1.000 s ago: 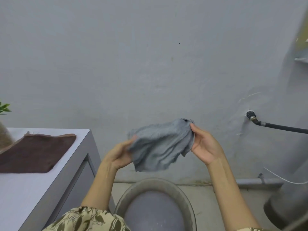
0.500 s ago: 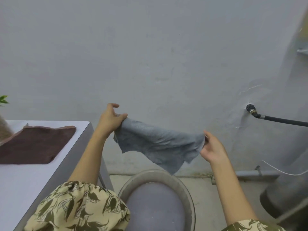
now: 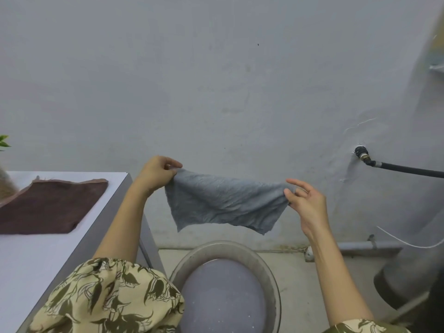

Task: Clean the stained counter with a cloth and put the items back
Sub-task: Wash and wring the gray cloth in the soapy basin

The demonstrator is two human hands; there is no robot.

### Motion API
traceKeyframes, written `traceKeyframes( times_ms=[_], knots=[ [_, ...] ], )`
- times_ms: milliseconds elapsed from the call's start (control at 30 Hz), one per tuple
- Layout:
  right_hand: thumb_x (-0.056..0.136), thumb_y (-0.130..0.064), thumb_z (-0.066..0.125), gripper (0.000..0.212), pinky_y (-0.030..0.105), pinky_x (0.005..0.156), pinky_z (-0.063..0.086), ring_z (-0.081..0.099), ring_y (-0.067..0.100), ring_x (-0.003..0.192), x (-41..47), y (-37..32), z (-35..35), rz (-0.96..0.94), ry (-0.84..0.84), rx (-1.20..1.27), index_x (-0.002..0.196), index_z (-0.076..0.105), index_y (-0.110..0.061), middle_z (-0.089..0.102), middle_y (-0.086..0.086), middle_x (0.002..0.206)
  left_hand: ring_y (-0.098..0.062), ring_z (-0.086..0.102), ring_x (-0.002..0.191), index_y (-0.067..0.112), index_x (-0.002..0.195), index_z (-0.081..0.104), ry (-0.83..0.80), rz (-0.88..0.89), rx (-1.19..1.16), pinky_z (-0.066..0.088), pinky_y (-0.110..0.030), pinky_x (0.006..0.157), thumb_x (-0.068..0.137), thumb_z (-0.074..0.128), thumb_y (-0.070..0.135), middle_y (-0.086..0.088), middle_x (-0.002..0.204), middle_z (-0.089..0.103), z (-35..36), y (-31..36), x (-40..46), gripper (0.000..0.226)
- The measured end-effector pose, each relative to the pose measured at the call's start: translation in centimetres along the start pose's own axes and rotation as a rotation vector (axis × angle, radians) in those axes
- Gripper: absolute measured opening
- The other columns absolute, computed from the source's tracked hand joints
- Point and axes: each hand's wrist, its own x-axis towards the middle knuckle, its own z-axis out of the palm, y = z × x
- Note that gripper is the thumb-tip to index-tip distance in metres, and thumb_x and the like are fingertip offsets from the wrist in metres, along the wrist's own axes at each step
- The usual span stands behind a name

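The grey cloth point(image 3: 225, 203) hung stretched above the basin point(image 3: 269, 280) of cloudy water. The left hand point(image 3: 156, 173) pinched its upper left corner, the right hand point(image 3: 306, 203) its right corner (other fingers spread). Left of the basin, a brown cloth point(image 3: 48, 205) lay on the desk point(image 3: 31, 255).

Left hand point(image 3: 157, 171) and right hand point(image 3: 304, 200) pinch opposite corners of a grey cloth point(image 3: 223, 200), stretched above a basin point(image 3: 271, 280) beside the counter point(image 3: 43, 255).
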Motion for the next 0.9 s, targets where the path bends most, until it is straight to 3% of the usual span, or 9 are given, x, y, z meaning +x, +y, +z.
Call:
traceKeyframes(
  times_ms=[67, 167, 300, 433, 567, 667, 767, 833, 900],
  knots=[
    [0.085, 0.003, 0.063, 0.028, 0.023, 0.073, 0.054, 0.065, 0.007, 0.076, 0.1, 0.0, -0.1, -0.028, -0.02, -0.11, 0.107, 0.064, -0.014, 0.071, -0.001, 0.076, -0.017, 0.053, 0.102, 0.009, 0.12, 0.062, -0.064, 0.03, -0.003, 0.04, -0.026, 0.088, 0.091, 0.057, 0.011, -0.009, 0.114, 0.061, -0.3, 0.0, -0.2, 0.029],
    [0.081, 0.001, 0.068, 0.021, 0.034, 0.086, 0.053, 0.066, 0.018, 0.084, 0.2, -0.3, -0.3, -0.059, 0.019, -0.197, 0.1, 0.067, -0.01, 0.071, 0.009, 0.087, -0.016, 0.056, 0.106, 0.011, 0.123, 0.06, -0.171, 0.047, 0.032, 0.042, -0.024, 0.087, 0.076, 0.078, 0.02, -0.001, 0.112, 0.061, -0.9, -0.2, -0.5, 0.051],
    [0.074, -0.004, 0.076, 0.017, 0.029, 0.079, 0.053, 0.066, 0.018, 0.077, -0.1, -0.7, -0.2, -0.118, 0.07, -0.245, 0.085, 0.069, -0.015, 0.072, 0.011, 0.082, -0.017, 0.057, 0.096, 0.01, 0.113, 0.067, -0.011, 0.078, 0.138, 0.041, -0.024, 0.08, 0.076, 0.075, 0.009, -0.002, 0.101, 0.065, 0.0, -0.6, -0.2, 0.038],
    [0.073, -0.009, 0.078, 0.018, 0.016, 0.065, 0.047, 0.064, 0.012, 0.072, -0.7, -0.9, 0.2, -0.194, 0.156, -0.479, 0.09, 0.072, -0.008, 0.07, 0.005, 0.078, -0.015, 0.056, 0.081, 0.01, 0.101, 0.073, 0.107, 0.09, 0.177, 0.04, -0.023, 0.072, 0.077, 0.068, 0.002, -0.008, 0.091, 0.07, 0.9, -1.0, 0.1, 0.026],
    [0.073, -0.016, 0.079, 0.018, 0.027, 0.07, 0.05, 0.064, 0.021, 0.085, -1.0, -0.2, 0.4, -0.281, 0.23, -0.645, 0.09, 0.073, -0.013, 0.07, 0.01, 0.083, -0.02, 0.062, 0.077, 0.016, 0.085, 0.076, 0.209, 0.068, 0.178, 0.044, -0.025, 0.066, 0.075, 0.064, 0.001, -0.007, 0.082, 0.072, 1.3, -1.2, 0.1, 0.022],
    [0.069, -0.015, 0.081, 0.014, 0.023, 0.074, 0.034, 0.046, 0.023, 0.096, -1.6, 0.0, 0.9, -0.385, 0.294, -0.75, 0.081, 0.074, -0.015, 0.057, 0.007, 0.089, -0.025, 0.065, 0.085, 0.013, 0.089, 0.076, 0.294, 0.087, 0.162, 0.044, -0.024, 0.068, 0.078, 0.058, -0.002, -0.009, 0.088, 0.073, 1.8, -1.4, 0.2, 0.026],
    [0.064, -0.013, 0.084, 0.014, 0.017, 0.077, 0.027, 0.036, 0.019, 0.093, -2.1, -0.5, 1.1, -0.409, 0.275, -0.72, 0.073, 0.073, -0.015, 0.036, 0.003, 0.093, -0.026, 0.064, 0.098, 0.009, 0.1, 0.074, 0.354, 0.091, 0.133, 0.046, -0.026, 0.078, 0.083, 0.053, 0.0, -0.01, 0.101, 0.072, 1.9, -1.6, 0.3, 0.028],
    [0.067, -0.011, 0.082, 0.016, 0.014, 0.079, 0.03, 0.044, 0.017, 0.098, -1.8, -0.2, 0.9, -0.352, 0.184, -0.633, 0.069, 0.068, -0.017, 0.044, 0.003, 0.1, -0.027, 0.062, 0.105, 0.009, 0.105, 0.072, 0.372, 0.09, 0.13, 0.045, -0.028, 0.083, 0.087, 0.051, 0.002, -0.01, 0.109, 0.07, 1.9, -1.8, 0.5, 0.028],
    [0.076, -0.007, 0.076, 0.024, 0.021, 0.086, 0.038, 0.055, 0.015, 0.101, -1.7, 0.0, 0.8, -0.265, 0.05, -0.44, 0.068, 0.056, -0.019, 0.058, 0.001, 0.104, -0.026, 0.055, 0.115, 0.011, 0.107, 0.071, 0.371, 0.109, 0.157, 0.042, -0.031, 0.091, 0.09, 0.051, 0.005, -0.011, 0.121, 0.062, 1.9, -2.1, 0.7, 0.027]
  ],
)
